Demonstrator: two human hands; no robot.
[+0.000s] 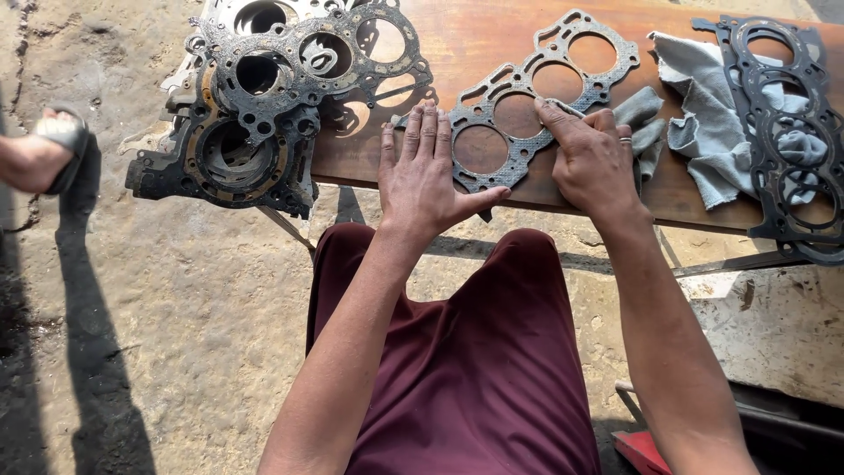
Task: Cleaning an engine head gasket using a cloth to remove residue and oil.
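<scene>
A flat grey head gasket [527, 110] with three large round holes lies diagonally on a reddish wooden bench [475, 40]. My left hand [426, 171] lies flat, fingers together, pressing down the gasket's near left end at the bench edge. My right hand [593, 154], with a ring on one finger, rests on the gasket's middle and pinches a small thin tool against it, index finger stretched along the metal. A grey rag [708, 123] lies just right of that hand.
A pile of dirty gaskets and metal covers [255, 105] hangs over the bench's left end. Another dark gasket [791, 132] lies at the right on the rag. Someone's sandalled foot [44, 149] stands on the dirt at far left. My maroon trousers [475, 369] are below.
</scene>
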